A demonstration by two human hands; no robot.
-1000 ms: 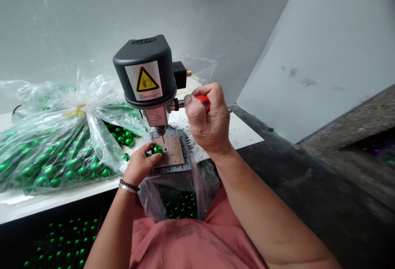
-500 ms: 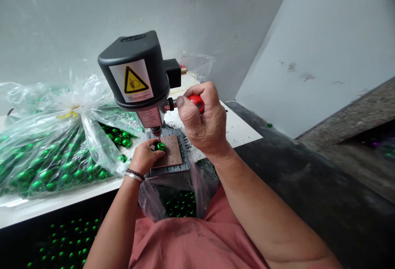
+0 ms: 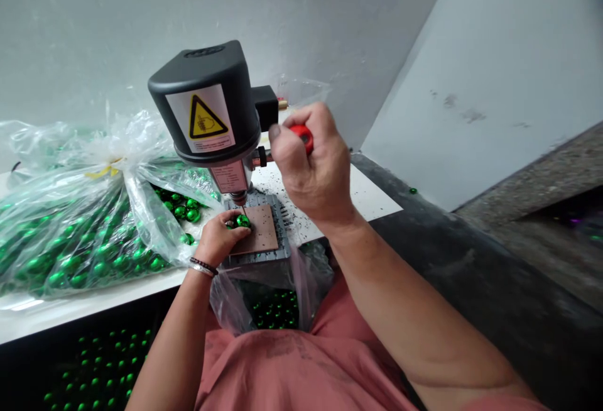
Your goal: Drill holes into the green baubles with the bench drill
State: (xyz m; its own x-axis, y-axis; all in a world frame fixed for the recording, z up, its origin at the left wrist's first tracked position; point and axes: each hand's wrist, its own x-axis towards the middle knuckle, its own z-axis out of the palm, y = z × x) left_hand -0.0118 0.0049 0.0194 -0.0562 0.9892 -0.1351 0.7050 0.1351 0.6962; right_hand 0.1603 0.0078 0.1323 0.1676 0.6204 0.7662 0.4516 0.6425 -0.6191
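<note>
My left hand (image 3: 220, 235) pinches a shiny green ball (image 3: 243, 221) between thumb and fingers, and another bit of green shows inside its grip. The ball sits over a brown board (image 3: 260, 229) on the grey base of a bench drill press (image 3: 202, 100). Right above it is the thin drill bit (image 3: 244, 209); whether the two touch I cannot tell. Wrapped round the red knob (image 3: 304, 137) of the drill's lever is my right hand (image 3: 313, 172), closed and raised beside the machine.
A large clear plastic bag (image 3: 94, 229) full of green balls lies open on the white table (image 3: 377, 197) at the left. Dark shavings surround the drill base. Below the table edge, an open plastic bag (image 3: 308, 298) holds more green balls. A single ball (image 3: 413, 191) lies on the floor.
My right hand has risen a little with the red knob. My left hand and the green ball have shifted slightly left and up.
</note>
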